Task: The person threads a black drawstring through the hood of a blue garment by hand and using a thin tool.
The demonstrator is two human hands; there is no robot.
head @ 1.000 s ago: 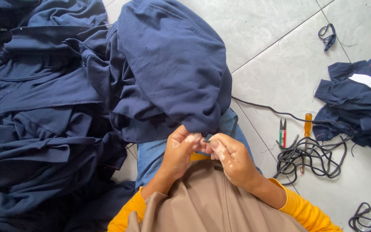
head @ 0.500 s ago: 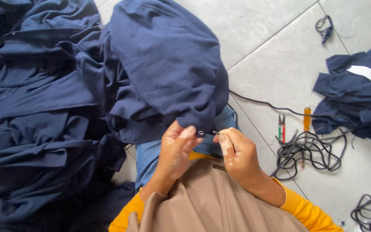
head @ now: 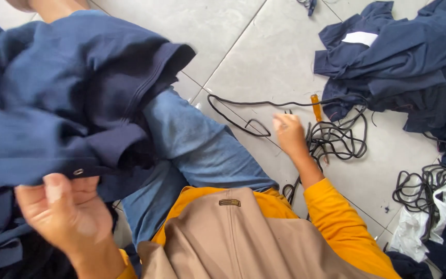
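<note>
Here, the navy garment [head: 73,103] draped over the knee, its eyeleted hem pinched in the left hand [head: 68,217]. Right of it, the right hand [head: 289,133], fingers loosely spread, touched the tangled black cords [head: 336,139]; one might snag.

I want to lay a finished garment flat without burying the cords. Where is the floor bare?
Bare grey tile floor lies between the navy garment on the lap and the navy pile. It is crowded around the right hand, among black cords.
</note>
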